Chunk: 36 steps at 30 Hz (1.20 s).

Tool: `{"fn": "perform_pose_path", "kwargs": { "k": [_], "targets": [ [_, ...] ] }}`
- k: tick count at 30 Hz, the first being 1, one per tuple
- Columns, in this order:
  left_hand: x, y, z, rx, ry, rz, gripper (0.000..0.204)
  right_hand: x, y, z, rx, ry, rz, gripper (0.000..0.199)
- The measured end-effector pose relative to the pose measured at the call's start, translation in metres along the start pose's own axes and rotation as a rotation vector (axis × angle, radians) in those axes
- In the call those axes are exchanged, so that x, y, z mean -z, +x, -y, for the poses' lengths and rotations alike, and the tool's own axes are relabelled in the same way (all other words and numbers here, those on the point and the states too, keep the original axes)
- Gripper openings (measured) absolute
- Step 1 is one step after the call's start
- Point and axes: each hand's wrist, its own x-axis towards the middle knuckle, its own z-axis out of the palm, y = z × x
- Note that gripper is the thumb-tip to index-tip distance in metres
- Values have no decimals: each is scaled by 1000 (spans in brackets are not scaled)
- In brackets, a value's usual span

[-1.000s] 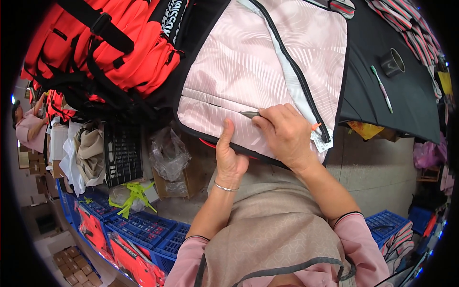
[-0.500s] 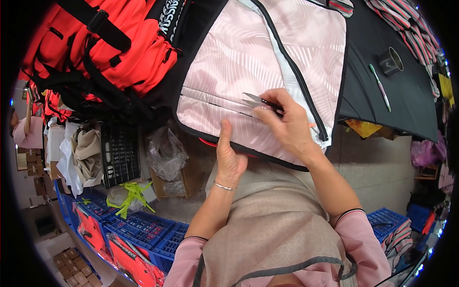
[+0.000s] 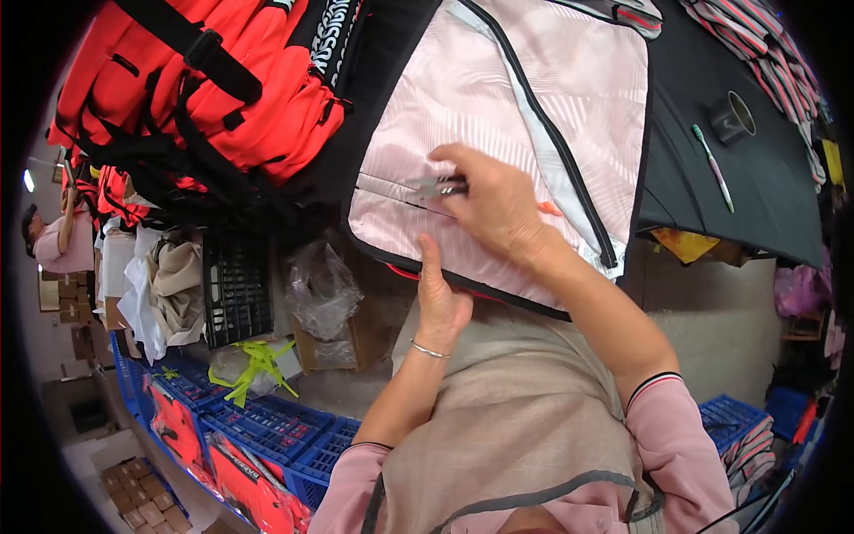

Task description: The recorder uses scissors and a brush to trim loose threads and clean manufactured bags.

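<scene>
A pale pink patterned fabric panel (image 3: pixel 498 98) with black bound edges lies spread in front of me, a long black zipper (image 3: pixel 562 142) running down its right part. My left hand (image 3: pixel 442 298) grips its near edge, thumb on top and fingers hidden beneath. In my right hand (image 3: pixel 498 198) is a pair of thread snips (image 3: pixel 438 186), its blades pointing left over a narrow seam line on the panel. Motion blurs the blade tips, so whether they touch the cloth cannot be told. A small orange tab (image 3: pixel 549 208) shows beside my right wrist.
Red bags with black straps (image 3: pixel 258 107) are piled at the left. On the black table (image 3: pixel 676 169) at right are a toothbrush (image 3: pixel 713 167) and a metal cup (image 3: pixel 733 118). A black crate (image 3: pixel 237 289), blue crates (image 3: pixel 267 427) and a plastic bag (image 3: pixel 320 285) stand lower left.
My right hand has moved left with the snips, along the seam line. My left hand keeps its hold on the panel's near edge. The whole view has shifted slightly.
</scene>
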Motion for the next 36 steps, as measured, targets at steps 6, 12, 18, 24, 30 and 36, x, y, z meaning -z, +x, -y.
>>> {"fn": "perform_pose_path", "kwargs": {
  "k": [6, 12, 18, 24, 30, 36],
  "targets": [
    [15, -1, 9, -9, -14, -55, 83, 14, -7, 1, 92, -142, 412, 30],
    [28, -5, 30, 64, -128, 51, 73, 14, -6, -4, -125, 213, 339, 27],
    [15, -33, 50, 164, 425, 75, 60, 37, -8, -14, -195, 257, 341, 30],
    [0, -25, 62, 409, 302, 73, 50, 142, -65, -35, -494, 195, -100, 48],
    [-6, -15, 62, 560, 29, 216, 45, 145, -143, -33, -499, 59, -188, 38],
    [-1, -13, 57, 555, -48, 223, 47, 154, -136, -49, -552, 181, -494, 31]
  ]
}}
